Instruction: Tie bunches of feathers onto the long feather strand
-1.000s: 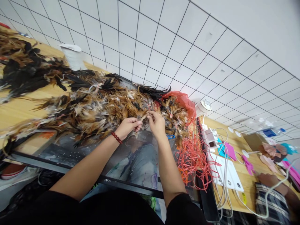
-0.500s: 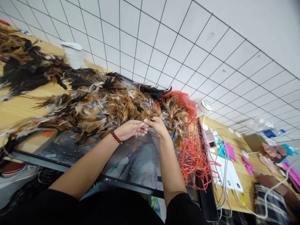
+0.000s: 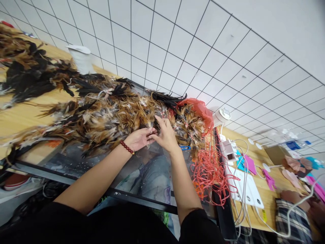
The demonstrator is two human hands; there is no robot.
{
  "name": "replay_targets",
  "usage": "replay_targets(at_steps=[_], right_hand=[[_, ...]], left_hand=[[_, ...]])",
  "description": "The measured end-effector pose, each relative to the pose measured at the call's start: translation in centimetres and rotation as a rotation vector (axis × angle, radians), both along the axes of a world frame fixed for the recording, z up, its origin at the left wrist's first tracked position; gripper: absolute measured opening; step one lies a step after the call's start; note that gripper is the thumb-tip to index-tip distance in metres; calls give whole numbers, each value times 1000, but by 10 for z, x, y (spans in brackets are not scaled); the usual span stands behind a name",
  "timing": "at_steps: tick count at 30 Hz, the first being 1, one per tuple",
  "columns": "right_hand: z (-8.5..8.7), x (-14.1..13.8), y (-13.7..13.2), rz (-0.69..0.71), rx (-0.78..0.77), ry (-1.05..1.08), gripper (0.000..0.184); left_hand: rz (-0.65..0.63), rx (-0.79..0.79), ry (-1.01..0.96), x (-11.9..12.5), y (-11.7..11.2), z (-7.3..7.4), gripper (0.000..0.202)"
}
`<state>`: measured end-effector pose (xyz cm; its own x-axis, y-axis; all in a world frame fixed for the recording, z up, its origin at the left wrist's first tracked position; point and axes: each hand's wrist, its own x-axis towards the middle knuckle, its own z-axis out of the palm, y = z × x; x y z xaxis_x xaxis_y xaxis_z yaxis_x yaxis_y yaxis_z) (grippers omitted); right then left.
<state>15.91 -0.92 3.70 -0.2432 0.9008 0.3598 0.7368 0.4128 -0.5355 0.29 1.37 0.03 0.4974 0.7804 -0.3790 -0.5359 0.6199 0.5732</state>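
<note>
meeting beside feathers, hands have room toward the near table edge.

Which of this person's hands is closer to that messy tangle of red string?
Right. In the picture, the right hand is up and left of the tangle of red string, not touching it; the left hand is farther left, beyond the right hand.

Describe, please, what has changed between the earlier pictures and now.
The right hand has spread its thumb and index finger apart; the left hand, with its dark red beaded bracelet, has turned more palm up. The slim tan piece pinched between them a second ago no longer shows; whether it was let go is unclear. The heaped brown and black feathers, red plastic bag and tangled red string stayed put.
</note>
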Motion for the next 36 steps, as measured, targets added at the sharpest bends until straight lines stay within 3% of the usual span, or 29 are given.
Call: replay_targets(at_steps=[4, 8, 10, 12, 14, 17, 19, 21, 23, 29, 36], right_hand=[[1, -4, -3, -49, 83, -83, 69], [-5, -4, 2, -111, 77, -18, 65], [-11, -2, 7, -128, -10, 138, 64], [-16, 0, 12, -88, -199, 378, 58], [-19, 3, 13, 23, -438, 634, 48], [-17, 9, 10, 189, -707, 885, 44], [-16, 13, 7, 224, -767, 934, 43], [-16, 16, 8, 207, -731, 944, 40], [-18, 16, 11, 151, -628, 974, 37], [-26, 2, 23, -74, -323, 1078, 29], [-20, -12, 16, -88, -230, 1057, 30]], left_hand=[[-10, -43, -12, 2, -2, 0, 5], [38, 27, 27, 4, -3, 0, 10], [119, 130, 103, 5, -3, 0, 16], [145, 263, 200, 6, -5, 0, 24], [31, 360, 260, 6, -7, 1, 31], [-235, 378, 219, 4, -11, 3, 32], [-343, 346, 161, 3, -13, 4, 30], [-364, 310, 133, 3, -13, 5, 29], [-299, 282, 140, 4, -11, 4, 28], [137, 378, 193, 11, -12, 5, 45], [353, 504, 283, 17, -14, 11, 38]])
